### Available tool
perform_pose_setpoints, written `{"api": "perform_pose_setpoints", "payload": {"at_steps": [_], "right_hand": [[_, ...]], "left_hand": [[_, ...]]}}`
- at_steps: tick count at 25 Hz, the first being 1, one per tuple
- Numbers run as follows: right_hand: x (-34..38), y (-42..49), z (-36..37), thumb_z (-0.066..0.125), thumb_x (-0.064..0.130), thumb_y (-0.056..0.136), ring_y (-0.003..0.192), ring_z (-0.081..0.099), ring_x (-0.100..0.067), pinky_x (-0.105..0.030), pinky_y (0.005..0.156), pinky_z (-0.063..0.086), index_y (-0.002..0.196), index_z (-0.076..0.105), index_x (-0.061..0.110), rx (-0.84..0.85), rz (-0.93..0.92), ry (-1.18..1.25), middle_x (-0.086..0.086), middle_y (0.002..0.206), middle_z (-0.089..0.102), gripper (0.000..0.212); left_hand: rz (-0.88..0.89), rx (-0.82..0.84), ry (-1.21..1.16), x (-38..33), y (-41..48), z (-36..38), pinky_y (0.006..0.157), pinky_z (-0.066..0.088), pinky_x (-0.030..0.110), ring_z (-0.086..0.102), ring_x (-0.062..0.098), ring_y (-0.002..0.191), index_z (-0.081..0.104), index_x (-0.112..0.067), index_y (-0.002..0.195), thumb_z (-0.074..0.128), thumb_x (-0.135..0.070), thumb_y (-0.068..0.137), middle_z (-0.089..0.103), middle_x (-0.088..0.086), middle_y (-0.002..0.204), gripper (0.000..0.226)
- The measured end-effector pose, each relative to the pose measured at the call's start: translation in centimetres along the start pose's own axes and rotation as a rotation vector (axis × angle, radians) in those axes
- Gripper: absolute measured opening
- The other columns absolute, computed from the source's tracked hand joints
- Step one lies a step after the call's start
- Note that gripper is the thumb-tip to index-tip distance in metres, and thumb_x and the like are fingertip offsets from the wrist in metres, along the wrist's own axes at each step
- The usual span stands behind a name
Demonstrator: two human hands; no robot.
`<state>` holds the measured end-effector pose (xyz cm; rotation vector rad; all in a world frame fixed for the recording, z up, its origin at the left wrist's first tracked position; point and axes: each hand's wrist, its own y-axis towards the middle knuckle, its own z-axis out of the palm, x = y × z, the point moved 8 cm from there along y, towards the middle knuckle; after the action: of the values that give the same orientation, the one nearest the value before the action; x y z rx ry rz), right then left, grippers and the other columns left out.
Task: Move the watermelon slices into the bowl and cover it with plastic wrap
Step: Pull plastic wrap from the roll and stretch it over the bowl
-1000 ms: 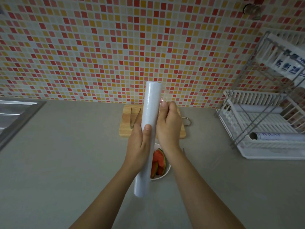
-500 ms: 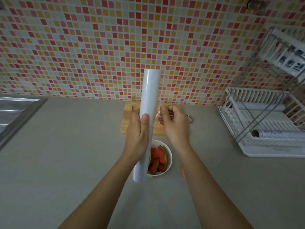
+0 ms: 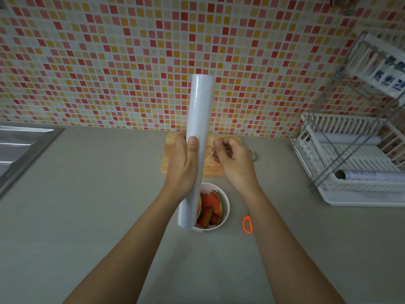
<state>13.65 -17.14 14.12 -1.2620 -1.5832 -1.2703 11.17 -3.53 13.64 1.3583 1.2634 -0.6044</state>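
Observation:
A white bowl (image 3: 226,212) on the grey counter holds several red watermelon slices (image 3: 210,207) with green rinds. Above it, my left hand (image 3: 180,166) grips a long white roll of plastic wrap (image 3: 200,110), held almost upright; the roll's lower end hides the bowl's left side. Just right of the roll, my right hand (image 3: 233,159) pinches the thin clear edge of the film between thumb and fingers, a short way off the roll.
A wooden cutting board (image 3: 168,160) lies behind my hands by the tiled wall. An orange scissor handle (image 3: 247,224) lies right of the bowl. A white dish rack (image 3: 350,172) holds other rolls at right. A steel sink (image 3: 19,148) sits at left.
My right hand left the roll's side and now pinches the film's edge slightly out to the right. The view shifted, so more of the bowl and the orange handle show.

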Motion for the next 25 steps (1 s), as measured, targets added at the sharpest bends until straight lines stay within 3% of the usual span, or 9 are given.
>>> {"api": "perform_pose_setpoints", "payload": {"at_steps": [3, 6, 10, 12, 14, 17, 20, 22, 25], "right_hand": [[-0.5, -1.0, 1.0, 0.063, 0.056, 0.073, 0.078, 0.066, -0.009, -0.035, 0.078, 0.056, 0.078, 0.062, 0.031, 0.066, 0.026, -0.007, 0.011, 0.077, 0.069, 0.025], [-0.2, -0.8, 0.5, 0.066, 0.038, 0.08, 0.071, 0.066, -0.008, -0.037, 0.077, 0.056, 0.07, 0.063, 0.03, 0.062, -0.022, -0.066, 0.011, 0.069, 0.068, 0.013], [-0.7, -0.3, -0.5, 0.062, 0.047, 0.08, 0.075, 0.068, -0.015, -0.042, 0.079, 0.056, 0.076, 0.061, 0.029, 0.042, 0.016, -0.029, 0.006, 0.075, 0.068, 0.019], [-1.0, -1.0, 0.4, 0.065, 0.058, 0.071, 0.075, 0.068, -0.01, -0.033, 0.075, 0.057, 0.078, 0.063, 0.032, 0.095, 0.028, -0.027, 0.011, 0.076, 0.069, 0.027], [-0.9, -1.4, 1.0, 0.07, 0.044, 0.073, 0.073, 0.066, -0.006, -0.029, 0.073, 0.055, 0.072, 0.065, 0.033, 0.113, -0.014, -0.071, 0.015, 0.071, 0.069, 0.012], [-1.2, -1.0, 0.4, 0.067, 0.032, 0.078, 0.073, 0.066, -0.008, -0.034, 0.077, 0.055, 0.071, 0.066, 0.032, 0.112, -0.005, -0.068, 0.013, 0.07, 0.069, 0.008], [-2.0, -1.4, 0.5, 0.063, 0.051, 0.073, 0.077, 0.068, -0.011, -0.04, 0.08, 0.056, 0.077, 0.066, 0.032, 0.142, 0.092, -0.017, 0.008, 0.077, 0.071, 0.019], [-1.8, -2.0, 1.3, 0.064, 0.062, 0.066, 0.074, 0.067, -0.004, -0.035, 0.075, 0.057, 0.075, 0.067, 0.034, 0.163, 0.08, -0.085, 0.013, 0.074, 0.07, 0.03], [-1.5, -1.8, 1.1, 0.069, 0.045, 0.07, 0.068, 0.065, -0.004, -0.037, 0.075, 0.057, 0.067, 0.068, 0.031, 0.114, 0.047, -0.099, 0.016, 0.065, 0.069, 0.013]], "left_hand": [[0.024, -0.017, -0.01, -0.5, 0.8, -0.3, 0.067, 0.05, 0.019, 0.057, 0.005, 0.084, 0.041, -0.028, 0.105, 0.024, -0.048, 0.096, 0.055, -0.001, 0.095, 0.028], [0.011, -0.021, 0.02, -0.5, 1.3, -0.7, 0.068, 0.051, 0.032, 0.059, 0.016, 0.084, 0.041, -0.025, 0.106, 0.024, -0.048, 0.097, 0.055, 0.0, 0.094, 0.03], [0.018, -0.016, 0.024, -0.8, 1.9, -0.9, 0.064, 0.046, 0.015, 0.057, 0.002, 0.079, 0.04, -0.027, 0.108, 0.022, -0.05, 0.096, 0.052, -0.012, 0.089, 0.032], [0.022, -0.018, 0.009, -1.1, 2.4, -0.9, 0.067, 0.048, 0.021, 0.057, 0.006, 0.081, 0.04, -0.025, 0.109, 0.022, -0.05, 0.096, 0.052, -0.01, 0.09, 0.033], [0.028, -0.007, -0.001, -1.3, 2.7, -0.9, 0.067, 0.049, 0.028, 0.057, 0.013, 0.08, 0.041, -0.024, 0.109, 0.022, -0.049, 0.097, 0.052, -0.007, 0.09, 0.033], [0.039, -0.001, -0.018, -1.5, 2.9, -1.1, 0.061, 0.046, 0.015, 0.057, 0.002, 0.074, 0.04, -0.025, 0.111, 0.024, -0.046, 0.099, 0.053, -0.011, 0.089, 0.029], [0.045, -0.026, -0.022, -1.6, 3.1, -1.2, 0.058, 0.044, 0.009, 0.054, -0.009, 0.07, 0.038, -0.025, 0.112, 0.024, -0.041, 0.101, 0.052, -0.011, 0.089, 0.023], [0.053, -0.037, -0.025, -1.9, 3.2, -1.1, 0.057, 0.044, 0.01, 0.053, -0.009, 0.068, 0.038, -0.023, 0.109, 0.025, -0.04, 0.101, 0.05, -0.009, 0.086, 0.023], [0.055, -0.038, -0.015, -2.0, 3.4, -1.1, 0.057, 0.044, 0.011, 0.053, -0.004, 0.069, 0.04, -0.022, 0.11, 0.025, -0.042, 0.101, 0.05, -0.01, 0.087, 0.027]]}}
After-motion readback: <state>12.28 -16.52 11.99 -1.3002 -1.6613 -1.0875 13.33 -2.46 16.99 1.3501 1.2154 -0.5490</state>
